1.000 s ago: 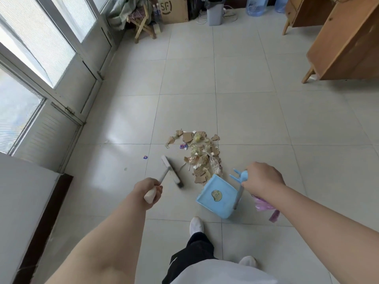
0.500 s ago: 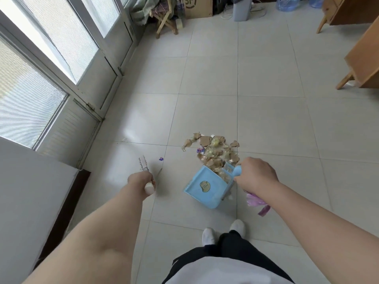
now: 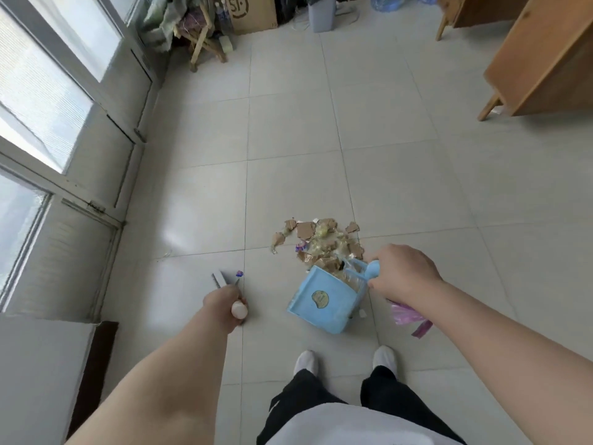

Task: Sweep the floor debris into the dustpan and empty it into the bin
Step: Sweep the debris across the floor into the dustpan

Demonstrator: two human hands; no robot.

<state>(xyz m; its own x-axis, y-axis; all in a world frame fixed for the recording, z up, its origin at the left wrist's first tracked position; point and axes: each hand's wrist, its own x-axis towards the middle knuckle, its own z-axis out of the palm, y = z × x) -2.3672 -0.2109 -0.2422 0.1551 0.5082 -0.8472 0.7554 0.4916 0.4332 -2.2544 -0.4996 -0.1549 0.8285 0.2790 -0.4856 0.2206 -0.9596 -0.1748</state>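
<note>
Dustpan (image 3: 321, 298) mouth against debris (image 3: 317, 236), right grip (image 3: 402, 273) holding it, left grip (image 3: 224, 305) holding brush (image 3: 219, 279) apart.

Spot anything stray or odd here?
One purple scrap lies apart from the debris pile, left of it beside the brush; a sweep at the pile alone would likely miss it.

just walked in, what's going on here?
A person is sweeping up. The right hand grips the handle of a blue dustpan set against the near edge of a debris pile of cardboard scraps on the floor. The left hand grips a small brush, off to the pile's left. Most debris lies outside the pan; the grey bin stands by the far wall.
</note>
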